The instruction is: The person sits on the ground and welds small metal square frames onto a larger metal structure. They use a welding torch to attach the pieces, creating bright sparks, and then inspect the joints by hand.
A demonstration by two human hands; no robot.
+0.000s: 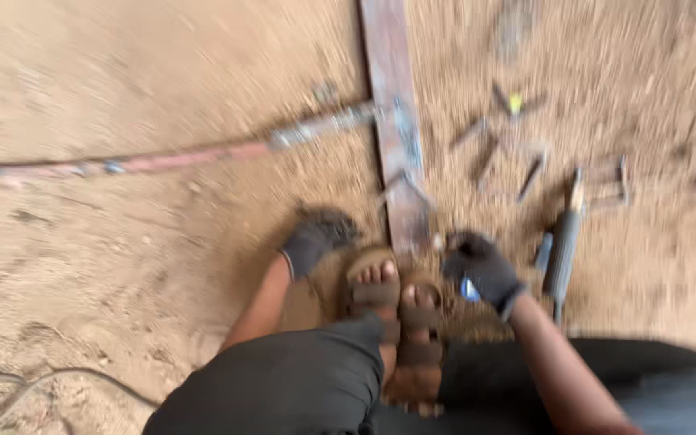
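metal bar (396,153) lies just ahead — between left hand (316,240), right hand (481,270).

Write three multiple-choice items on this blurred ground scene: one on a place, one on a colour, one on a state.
1. Where does the grey tool lie?
A. left of the left hand
B. right of the right hand
C. on the metal bar

2. What colour are the gloves?
A. dark grey
B. white
C. orange

3. How is the left hand?
A. raised in the air
B. down on the sandy ground
C. gripping the thin rod

Answers: 1 B, it lies on the sand just beside the right hand. 2 A, both gloves look dark. 3 B, it rests low near the metal bar, apart from the thin rod.
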